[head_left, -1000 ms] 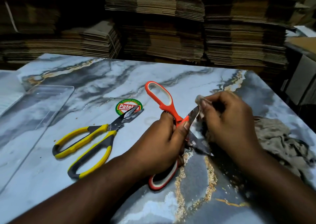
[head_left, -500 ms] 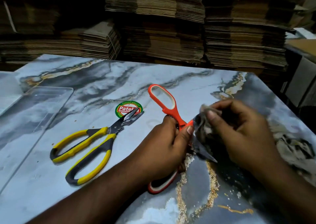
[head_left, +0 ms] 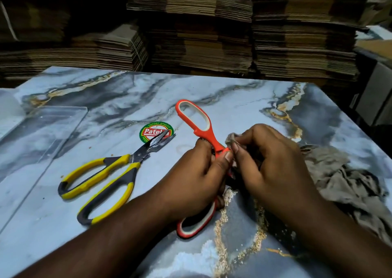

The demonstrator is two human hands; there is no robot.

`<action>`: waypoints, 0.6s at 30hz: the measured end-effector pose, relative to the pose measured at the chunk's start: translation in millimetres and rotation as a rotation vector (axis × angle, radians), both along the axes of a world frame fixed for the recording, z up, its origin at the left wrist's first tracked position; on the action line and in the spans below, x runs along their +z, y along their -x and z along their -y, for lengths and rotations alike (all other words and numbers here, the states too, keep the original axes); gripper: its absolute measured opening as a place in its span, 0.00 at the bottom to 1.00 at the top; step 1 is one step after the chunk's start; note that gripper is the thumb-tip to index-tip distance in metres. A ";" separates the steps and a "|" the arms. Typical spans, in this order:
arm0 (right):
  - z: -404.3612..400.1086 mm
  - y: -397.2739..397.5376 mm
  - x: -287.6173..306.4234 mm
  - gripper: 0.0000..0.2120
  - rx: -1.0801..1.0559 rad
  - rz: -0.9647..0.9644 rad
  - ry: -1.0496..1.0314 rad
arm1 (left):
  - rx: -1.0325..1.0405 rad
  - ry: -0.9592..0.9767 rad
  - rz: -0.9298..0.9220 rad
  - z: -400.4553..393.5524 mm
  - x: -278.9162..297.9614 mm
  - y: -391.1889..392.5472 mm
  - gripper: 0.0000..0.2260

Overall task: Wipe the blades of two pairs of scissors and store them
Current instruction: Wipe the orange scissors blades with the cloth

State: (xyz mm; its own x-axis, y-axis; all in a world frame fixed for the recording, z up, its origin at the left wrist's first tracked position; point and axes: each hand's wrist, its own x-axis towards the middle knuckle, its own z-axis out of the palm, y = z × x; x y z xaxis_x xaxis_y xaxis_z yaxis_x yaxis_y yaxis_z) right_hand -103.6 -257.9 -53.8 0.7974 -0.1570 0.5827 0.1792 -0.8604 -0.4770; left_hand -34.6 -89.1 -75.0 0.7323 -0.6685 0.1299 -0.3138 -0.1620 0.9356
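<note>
Here left hand point(head_left: 197, 175) grips glossy orange scissors point(head_left: 198, 127); right hand point(head_left: 269, 163) pinches crumpled cloth point(head_left: 343, 180).

The worktop point(head_left: 222, 95) has a glossy marble pattern of pale blue, grey and white with gold veins; behind its far edge rise stacks of flattened brown cardboard point(head_left: 212, 33) (they fill the whole back of the room); the light is dim, and a grey cabinet point(head_left: 379, 99) stands at the right.
</note>
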 end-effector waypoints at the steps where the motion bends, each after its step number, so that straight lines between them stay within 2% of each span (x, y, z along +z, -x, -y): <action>1: 1.7 -2.4 -0.8 0.07 -0.010 -0.015 0.012 | 0.001 -0.009 -0.001 0.0 -0.3 -0.6 0.17; 5: 13.4 -10.3 1.5 0.09 -0.085 -0.062 -0.049 | -0.022 -0.020 -0.052 -0.3 3.4 0.9 0.23; 8: 1.1 0.0 -1.8 0.08 0.001 -0.062 0.001 | -0.008 -0.044 -0.007 0.0 4.0 -1.1 0.21; 12: 15.2 -11.5 8.8 0.10 -0.118 -0.062 -0.047 | -0.035 -0.046 -0.015 0.5 3.3 0.2 0.20; 15: -2.4 -2.1 4.0 0.10 -0.041 -0.036 0.026 | 0.014 -0.056 0.036 -1.6 3.8 2.9 0.15; 18: 12.7 -11.0 1.0 0.08 -0.087 -0.068 -0.074 | -0.020 -0.051 -0.016 -1.4 3.1 -0.9 0.20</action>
